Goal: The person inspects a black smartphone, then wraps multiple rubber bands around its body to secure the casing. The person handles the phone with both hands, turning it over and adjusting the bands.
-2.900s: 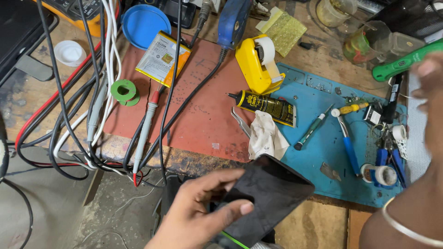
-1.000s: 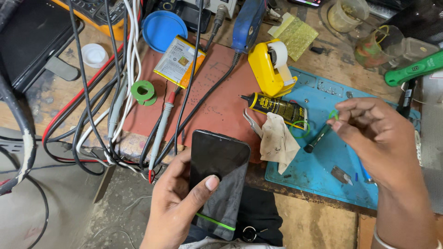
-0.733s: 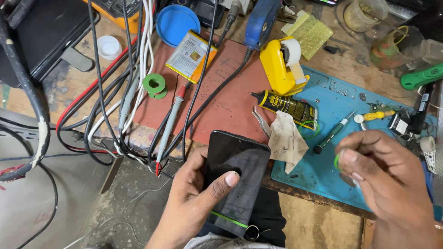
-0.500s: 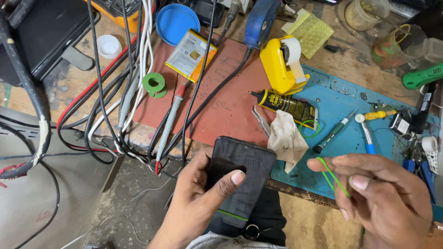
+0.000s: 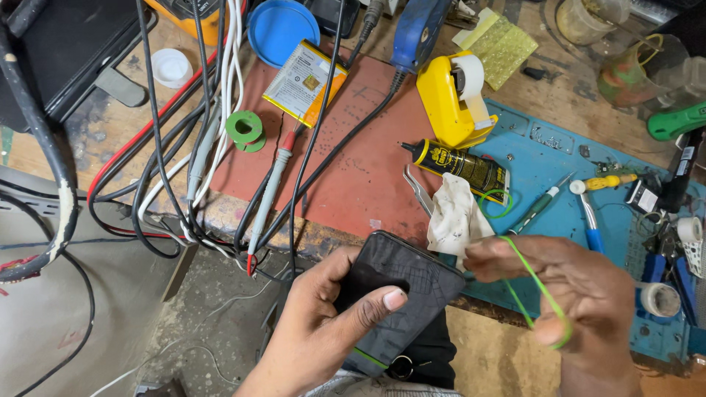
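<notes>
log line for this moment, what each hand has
left hand: holds black phone, thumb across screen | right hand: green rubber band stretched between fingers | nearby: white cloth, glue tube on bench

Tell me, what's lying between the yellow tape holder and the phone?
In the head view, a black-and-yellow glue tube, metal tweezers and a crumpled white cloth lie between the yellow tape holder and the phone.

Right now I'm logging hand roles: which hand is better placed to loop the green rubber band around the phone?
Probably the right hand: it already holds the green rubber band stretched between its fingers, just beside the phone. The left hand grips the phone with its thumb across the screen.
</notes>
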